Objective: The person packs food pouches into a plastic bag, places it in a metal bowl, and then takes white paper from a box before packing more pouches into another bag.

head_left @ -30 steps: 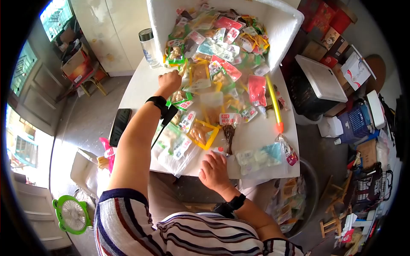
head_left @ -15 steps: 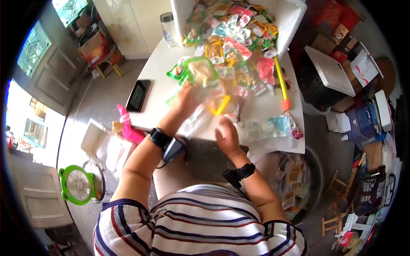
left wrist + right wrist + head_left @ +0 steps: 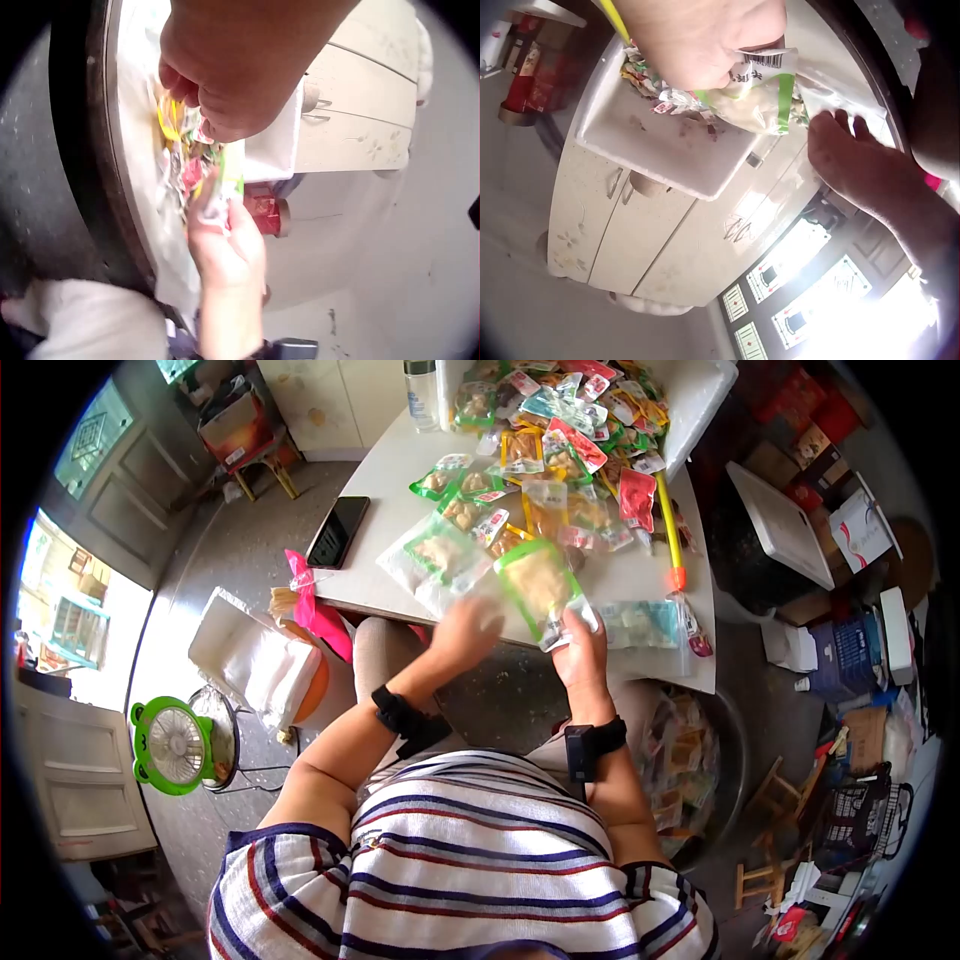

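My right hand [image 3: 583, 655] pinches a green-edged snack packet [image 3: 540, 585] by its white labelled end, over the table's near edge. In the right wrist view the packet [image 3: 754, 101] shows a barcode and pale contents. My left hand [image 3: 468, 632], blurred, is just left of it, beside the near corner of a clear plastic bag [image 3: 405, 568]. A green-and-white packet [image 3: 438, 553] shows through that bag. The right wrist view has the left hand [image 3: 855, 161] with loosely bent fingers by the clear plastic.
Snack packets [image 3: 570, 445] spill from a white foam box [image 3: 705, 405] onto the white table [image 3: 385, 485]. A phone [image 3: 340, 532] lies at the left edge; a yellow stick with an orange end [image 3: 668, 530] lies on the right. A teal-printed bag [image 3: 640, 623] rests by the near edge.
The left hand drew back from among the packets with a green-edged packet, which is now in the right hand. The head view has shifted, and the left hand is now by the clear bag.
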A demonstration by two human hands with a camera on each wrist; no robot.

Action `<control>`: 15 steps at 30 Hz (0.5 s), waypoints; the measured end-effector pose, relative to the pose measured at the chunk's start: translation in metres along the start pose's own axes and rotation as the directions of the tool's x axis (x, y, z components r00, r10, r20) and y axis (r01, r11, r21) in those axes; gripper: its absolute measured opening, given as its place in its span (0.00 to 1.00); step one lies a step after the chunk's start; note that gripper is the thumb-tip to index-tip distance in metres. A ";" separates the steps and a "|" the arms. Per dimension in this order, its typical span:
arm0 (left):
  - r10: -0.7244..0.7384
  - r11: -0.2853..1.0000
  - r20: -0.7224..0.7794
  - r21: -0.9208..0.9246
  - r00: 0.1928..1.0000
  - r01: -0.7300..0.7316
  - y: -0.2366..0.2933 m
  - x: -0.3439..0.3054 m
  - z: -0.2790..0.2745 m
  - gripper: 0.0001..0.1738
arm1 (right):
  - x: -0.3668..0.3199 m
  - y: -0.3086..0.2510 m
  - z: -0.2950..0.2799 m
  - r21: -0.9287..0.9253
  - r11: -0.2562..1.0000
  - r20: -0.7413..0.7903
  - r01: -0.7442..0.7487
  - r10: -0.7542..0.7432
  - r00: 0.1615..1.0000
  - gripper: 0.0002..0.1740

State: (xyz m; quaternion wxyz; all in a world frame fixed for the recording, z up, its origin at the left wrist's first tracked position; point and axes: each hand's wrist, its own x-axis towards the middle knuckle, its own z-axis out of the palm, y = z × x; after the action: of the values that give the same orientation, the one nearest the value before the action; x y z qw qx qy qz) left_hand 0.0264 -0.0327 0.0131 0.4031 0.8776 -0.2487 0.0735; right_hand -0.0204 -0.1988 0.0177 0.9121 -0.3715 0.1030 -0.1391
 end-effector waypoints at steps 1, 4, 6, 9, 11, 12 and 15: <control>0.000 0.998 -0.017 0.068 1.000 0.001 -0.001 0.003 -0.010 0.12 | 0.002 -0.001 -0.005 -0.026 1.000 0.012 0.008 -0.007 1.000 0.12; 0.011 0.951 0.009 0.310 1.000 -0.013 -0.021 0.006 -0.013 0.12 | 0.002 0.001 -0.012 -0.045 0.999 -0.043 0.006 -0.008 0.999 0.14; -0.119 0.908 0.142 0.415 0.983 0.050 -0.031 0.009 -0.010 0.12 | 0.005 0.009 -0.019 -0.049 0.999 -0.056 0.022 -0.025 0.998 0.13; -0.216 0.896 0.176 0.427 0.960 0.123 -0.033 0.015 -0.008 0.10 | 0.003 0.014 -0.020 -0.033 0.999 -0.068 0.020 -0.022 0.997 0.12; -0.203 0.927 0.140 0.347 0.969 0.144 -0.046 0.018 -0.003 0.10 | 0.000 0.016 -0.018 -0.025 1.000 -0.042 -0.009 0.008 0.999 0.12; -0.197 0.940 0.122 0.305 0.973 0.152 -0.046 0.019 -0.004 0.10 | -0.001 0.018 -0.016 -0.021 0.999 -0.028 -0.023 0.023 0.999 0.12; -0.072 0.969 0.131 0.242 0.989 0.039 -0.043 0.019 -0.009 0.10 | -0.005 0.026 -0.010 -0.036 0.999 -0.043 -0.038 0.036 0.998 0.12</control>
State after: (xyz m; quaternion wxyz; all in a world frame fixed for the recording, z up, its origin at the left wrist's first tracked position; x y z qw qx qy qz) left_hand 0.0649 -0.0093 -0.0030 0.2780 0.9294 -0.2408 0.0303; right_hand -0.0234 -0.1856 -0.0072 0.9051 -0.3834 0.1319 -0.1281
